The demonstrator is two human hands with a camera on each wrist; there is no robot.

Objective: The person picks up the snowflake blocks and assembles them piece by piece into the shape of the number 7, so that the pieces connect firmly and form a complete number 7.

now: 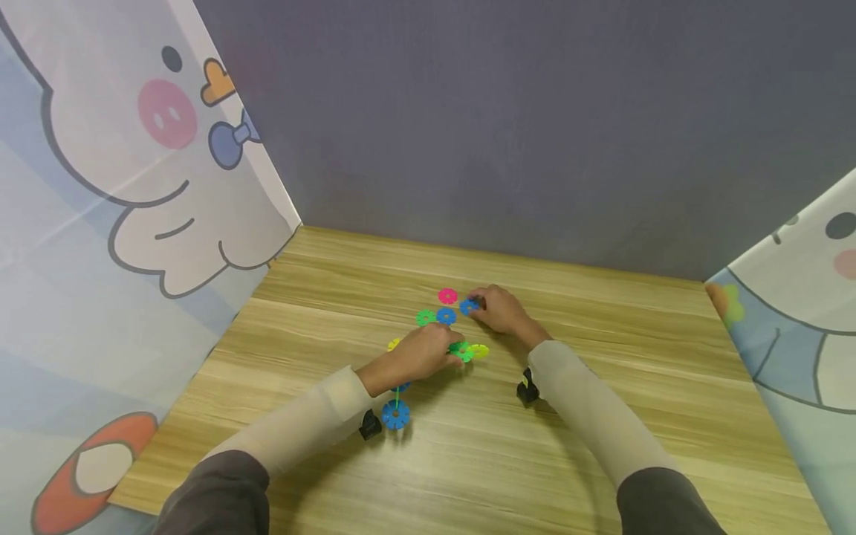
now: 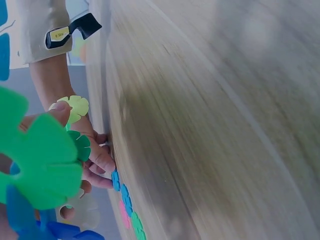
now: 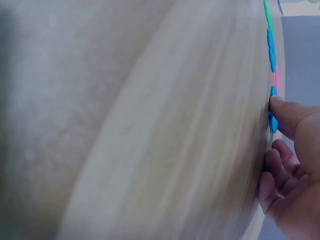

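While the left hand (image 1: 417,357) pinches a green plastic snowflake disc (image 1: 461,350) joined to a small cluster, the right hand (image 1: 500,310), at one o'clock from it, presses a fingertip on a blue plastic snowflake disc (image 1: 469,305) lying flat on the wooden tabletop (image 1: 602,327); picking it up looks underway, so lifting its edge seems needed.

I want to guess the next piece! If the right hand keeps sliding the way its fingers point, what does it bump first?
The right hand points left, fingertip on a blue disc; beyond it, probably the pink disc.
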